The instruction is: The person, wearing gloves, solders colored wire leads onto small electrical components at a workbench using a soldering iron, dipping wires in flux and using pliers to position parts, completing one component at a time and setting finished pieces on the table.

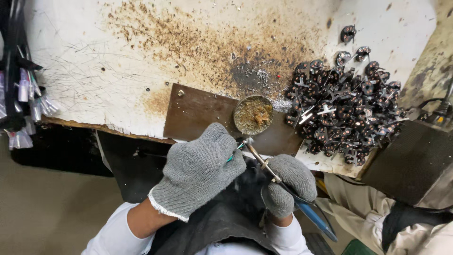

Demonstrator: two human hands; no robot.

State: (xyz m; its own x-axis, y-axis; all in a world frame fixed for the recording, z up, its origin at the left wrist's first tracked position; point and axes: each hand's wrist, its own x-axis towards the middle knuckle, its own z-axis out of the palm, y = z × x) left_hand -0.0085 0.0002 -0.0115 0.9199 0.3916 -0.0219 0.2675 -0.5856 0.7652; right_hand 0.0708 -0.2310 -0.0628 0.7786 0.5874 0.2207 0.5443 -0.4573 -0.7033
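Both my hands wear grey knit gloves. My right hand (289, 184) grips a soldering iron (283, 184) with a blue handle, its metal tip pointing up-left toward a spot just below a small round tin (254, 114) of brownish flux or solder residue. My left hand (198, 170) is closed around a small part with a thin green wire (233, 155) sticking out, held against the iron's tip. The part itself is mostly hidden by the glove.
A heap of small black components with copper contacts (344, 111) lies on the stained white bench (118, 71) at right. A brown plate (198, 111) is fixed at the bench edge. Wire bundles (21, 89) hang at far left. A dark box (410, 160) stands at right.
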